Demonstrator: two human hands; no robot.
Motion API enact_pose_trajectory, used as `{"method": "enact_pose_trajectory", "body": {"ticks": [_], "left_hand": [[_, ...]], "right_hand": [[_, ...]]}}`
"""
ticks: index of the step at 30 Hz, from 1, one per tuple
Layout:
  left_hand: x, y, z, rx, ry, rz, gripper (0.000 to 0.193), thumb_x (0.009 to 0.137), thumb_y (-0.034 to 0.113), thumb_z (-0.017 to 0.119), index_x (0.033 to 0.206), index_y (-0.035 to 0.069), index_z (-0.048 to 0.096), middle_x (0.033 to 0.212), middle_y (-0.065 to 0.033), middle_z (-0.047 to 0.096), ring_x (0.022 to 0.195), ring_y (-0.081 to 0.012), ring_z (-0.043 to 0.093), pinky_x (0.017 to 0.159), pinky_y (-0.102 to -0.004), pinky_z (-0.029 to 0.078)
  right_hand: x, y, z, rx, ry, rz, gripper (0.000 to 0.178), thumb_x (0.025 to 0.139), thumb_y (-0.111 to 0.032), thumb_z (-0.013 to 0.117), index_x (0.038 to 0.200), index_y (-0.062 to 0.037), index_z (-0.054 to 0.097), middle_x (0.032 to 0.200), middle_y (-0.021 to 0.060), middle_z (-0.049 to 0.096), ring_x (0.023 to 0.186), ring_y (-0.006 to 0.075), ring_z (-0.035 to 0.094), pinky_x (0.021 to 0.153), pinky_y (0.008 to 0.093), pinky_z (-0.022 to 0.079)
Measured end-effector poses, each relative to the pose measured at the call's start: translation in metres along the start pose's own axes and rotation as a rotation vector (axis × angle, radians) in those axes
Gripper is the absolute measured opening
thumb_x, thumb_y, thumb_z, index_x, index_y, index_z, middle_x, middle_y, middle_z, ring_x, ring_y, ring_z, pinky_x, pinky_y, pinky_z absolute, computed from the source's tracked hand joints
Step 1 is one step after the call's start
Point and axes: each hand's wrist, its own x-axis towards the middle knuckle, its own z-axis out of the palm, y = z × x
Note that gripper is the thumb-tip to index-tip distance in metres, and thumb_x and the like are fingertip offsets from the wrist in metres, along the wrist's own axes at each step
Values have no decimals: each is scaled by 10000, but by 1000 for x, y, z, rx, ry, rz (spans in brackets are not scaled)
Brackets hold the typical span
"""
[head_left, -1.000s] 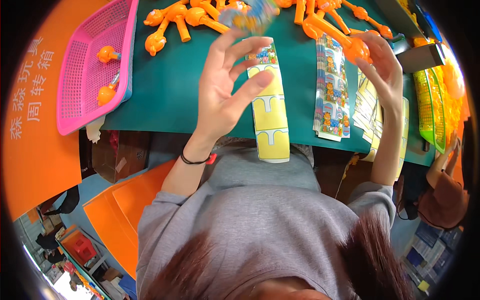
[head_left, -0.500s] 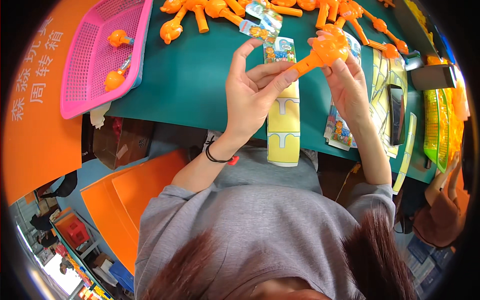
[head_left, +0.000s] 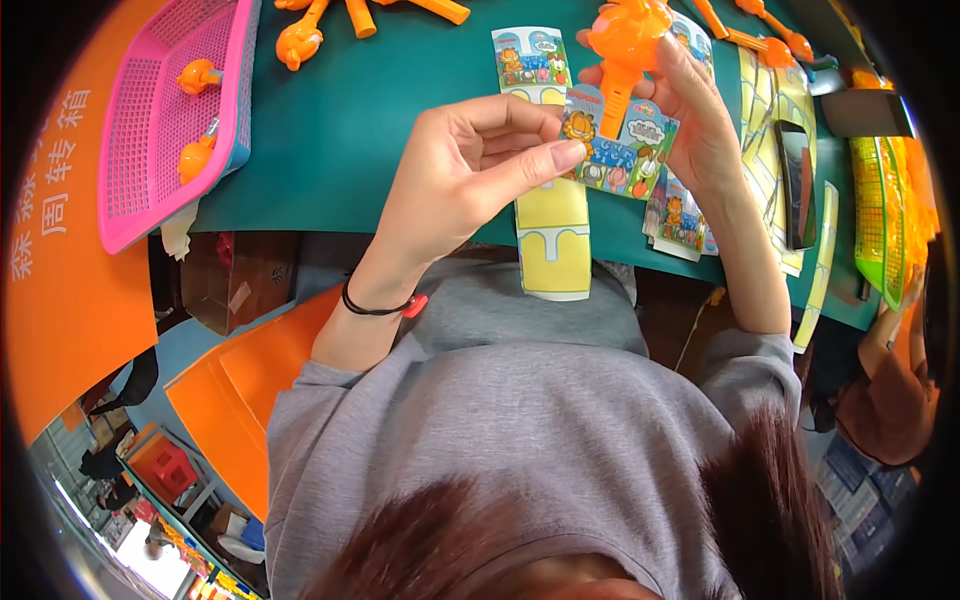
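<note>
My right hand [head_left: 706, 125] grips an orange plastic toy [head_left: 628, 42] by its cartoon-animal head, with the toy's narrow handle pointing down. Between thumb and fingers, my left hand [head_left: 465, 170] pinches a printed cartoon sticker [head_left: 630, 150] by its left side. The handle's end lies over the notch in the sticker's upper edge; whether they are stuck together I cannot tell. Beneath my hands a yellow sticker backing strip [head_left: 556, 262] runs down over the table's front edge, with one printed sticker [head_left: 528, 58] at its far end.
A pink mesh basket [head_left: 112, 205] holding two orange toys stands at left on the green table [head_left: 340, 140]. More orange toys [head_left: 300, 42] lie along the far side. At right are printed sticker sheets [head_left: 682, 222], a dark phone [head_left: 795, 185] and a green basket [head_left: 872, 220].
The toy has turned from slanting to upright, handle down. The sticker has come from my left index fingertip down to the handle. My left hand has released the handle and pinches the sticker.
</note>
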Motion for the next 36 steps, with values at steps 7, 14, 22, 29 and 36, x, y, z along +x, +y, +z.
{"method": "enact_pose_trajectory", "body": {"ticks": [7,14,22,29,36], "left_hand": [[8,-5,2,-22,1,19,151,855,66,746,924,-42,665,869,-69,698,807,-107,677,740,-231,542],[10,-4,3,14,16,15,147,853,66,748,905,-45,667,856,-78,695,797,-113,680,733,-228,543],[9,-7,4,-8,22,17,147,852,61,750,909,-46,666,854,-73,695,793,-108,679,720,-217,539],[8,-10,5,24,41,37,151,856,67,750,915,-43,666,858,-75,698,784,-102,682,689,-206,529],[6,-9,7,-3,53,34,139,859,57,742,917,-41,663,859,-83,704,789,-109,691,683,-210,535]], "right_hand": [[-2,24,-32,111,112,-17,420,998,-268,549,1326,-7,529,1248,87,639,1093,170,650,951,336,520],[6,8,2,166,30,129,426,987,-287,565,1319,-22,537,1217,118,647,1013,161,668,835,276,558],[-5,-5,7,129,33,120,438,973,-298,587,1309,-21,541,1210,118,649,1007,153,669,832,280,563],[-5,-4,8,148,9,129,464,975,-306,582,1333,-19,515,1243,129,627,1039,168,658,852,302,563],[-4,-5,10,152,56,121,482,974,-292,587,1358,-15,493,1253,142,621,1088,183,639,907,312,543]]}}
